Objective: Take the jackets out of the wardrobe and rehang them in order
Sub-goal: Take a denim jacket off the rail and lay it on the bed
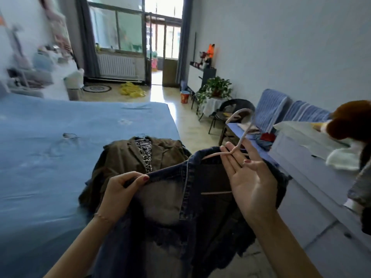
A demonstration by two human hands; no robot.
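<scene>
Bedroom with pale walls; a bed under a blue sheet fills the left side, and a glazed balcony door stands at the far end; a white dresser runs along the right, carrying a brown plush toy; a potted plant and a dark chair stand beyond it.

Left hand: thumb and curled fingers pinch the front edge of the denim jacket near its collar; this grip is closed on the fabric.

Right hand: palm faces the camera, most fingers extended; the neck of the pink hanger passes between the fingers, and one finger curls round it; the hanger hook rises above this grip, and the hanger's shoulder lies inside the jacket collar just left of it; the lower bar shows inside the jacket, below and left of the palm.

The denim jacket is held in the air between both grips, its body hanging below them.

Brown jacket: lies flat on the bed corner just beyond the left grip, lapels open over a patterned lining; partly hidden by the denim jacket.
</scene>
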